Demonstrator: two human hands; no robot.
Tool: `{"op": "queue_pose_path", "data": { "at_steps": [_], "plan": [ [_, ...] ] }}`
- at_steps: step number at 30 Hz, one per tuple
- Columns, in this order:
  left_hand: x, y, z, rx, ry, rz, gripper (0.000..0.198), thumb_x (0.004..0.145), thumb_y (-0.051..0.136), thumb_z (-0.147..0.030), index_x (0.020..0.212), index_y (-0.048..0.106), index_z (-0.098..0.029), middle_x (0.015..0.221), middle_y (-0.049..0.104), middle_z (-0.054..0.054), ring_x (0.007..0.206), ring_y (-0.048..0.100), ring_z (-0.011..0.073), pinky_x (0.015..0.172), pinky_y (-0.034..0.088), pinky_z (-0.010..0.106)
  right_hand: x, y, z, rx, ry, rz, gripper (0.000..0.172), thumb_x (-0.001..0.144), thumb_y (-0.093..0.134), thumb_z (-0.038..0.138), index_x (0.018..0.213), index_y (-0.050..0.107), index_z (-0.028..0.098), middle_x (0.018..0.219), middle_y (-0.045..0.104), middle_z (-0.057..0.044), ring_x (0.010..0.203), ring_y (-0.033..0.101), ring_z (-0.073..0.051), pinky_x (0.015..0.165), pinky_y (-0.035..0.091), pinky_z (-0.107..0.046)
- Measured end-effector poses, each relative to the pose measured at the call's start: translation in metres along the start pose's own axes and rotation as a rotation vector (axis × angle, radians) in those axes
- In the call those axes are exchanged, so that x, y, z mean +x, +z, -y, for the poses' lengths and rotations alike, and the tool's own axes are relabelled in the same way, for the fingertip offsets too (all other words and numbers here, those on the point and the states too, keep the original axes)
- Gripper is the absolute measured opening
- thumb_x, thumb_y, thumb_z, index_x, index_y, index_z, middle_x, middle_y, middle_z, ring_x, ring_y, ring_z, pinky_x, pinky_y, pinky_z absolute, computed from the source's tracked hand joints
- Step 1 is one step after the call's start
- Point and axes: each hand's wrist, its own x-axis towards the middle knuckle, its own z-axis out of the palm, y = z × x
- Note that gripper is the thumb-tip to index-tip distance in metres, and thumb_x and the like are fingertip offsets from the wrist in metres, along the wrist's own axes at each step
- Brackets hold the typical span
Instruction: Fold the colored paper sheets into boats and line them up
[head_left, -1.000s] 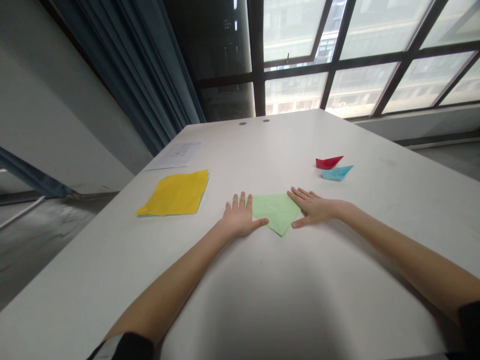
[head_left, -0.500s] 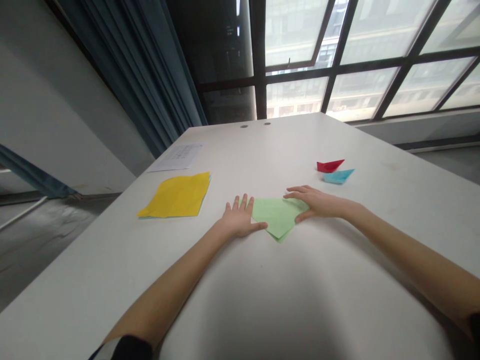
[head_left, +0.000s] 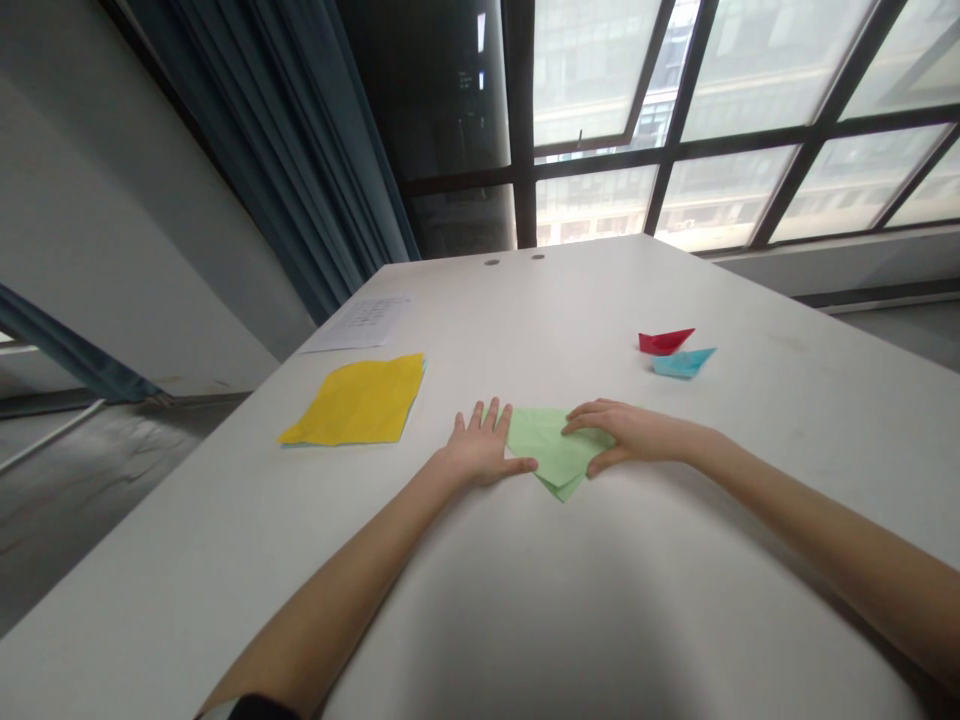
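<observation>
A folded sheet of light green paper [head_left: 551,445] lies on the white table in front of me, its pointed end with two layers toward me. My left hand [head_left: 480,446] rests flat, fingers spread, over the paper's left end, thumb along its lower left edge. On the other side, my right hand [head_left: 619,432] lies over the right end with fingers slightly bent on top. Its thumb sits apart from them by the lower right edge. Both side corners of the paper are hidden under the hands.
Beyond my right hand sit a red folded paper boat [head_left: 666,342] and a blue one [head_left: 682,363]. To the left lies a stack of paper with a yellow sheet [head_left: 360,400] on top. Behind it is a printed white sheet [head_left: 364,322]. The table [head_left: 525,310] reaches toward the windows.
My right hand's fingers have shifted slightly inward over the green paper and bent a little more. The left hand stays in place. The whole view has tilted slightly.
</observation>
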Motion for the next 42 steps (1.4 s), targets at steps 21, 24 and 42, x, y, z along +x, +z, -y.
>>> {"op": "queue_pose_path", "data": {
  "at_steps": [21,24,42],
  "plan": [
    [-0.002,-0.034,0.019,-0.14,0.068,0.008,0.075,0.08,0.01,-0.069,0.14,0.018,-0.024,0.147,0.019,0.012,0.134,0.018,0.0297,0.101,0.014,0.059,0.006,-0.013,0.013,0.151,0.081,-0.09,0.029,0.087,0.037,0.039,0.087,0.059,0.02,0.075,0.062,-0.003,0.064,0.053,-0.016,0.061,0.04,-0.029],
    [-0.002,-0.039,0.02,-0.168,0.06,-0.08,0.073,0.081,0.005,-0.067,0.138,0.022,-0.025,0.144,0.028,0.01,0.132,0.027,0.0276,0.101,0.018,0.056,0.008,-0.014,0.01,0.243,0.13,-0.187,0.029,0.087,0.037,0.042,0.085,0.055,0.02,0.069,0.057,-0.001,0.061,0.049,-0.014,0.058,0.038,-0.027],
    [0.005,-0.027,0.026,-0.052,0.01,-0.001,0.116,0.057,0.055,-0.071,0.142,-0.002,-0.017,0.148,0.002,0.017,0.134,0.01,0.0369,0.1,0.016,0.062,0.011,-0.004,-0.041,0.041,0.304,-0.554,0.038,0.078,0.047,0.026,0.116,0.048,0.019,0.112,0.056,-0.012,0.097,0.056,-0.022,0.082,0.045,-0.038]
  ]
}}
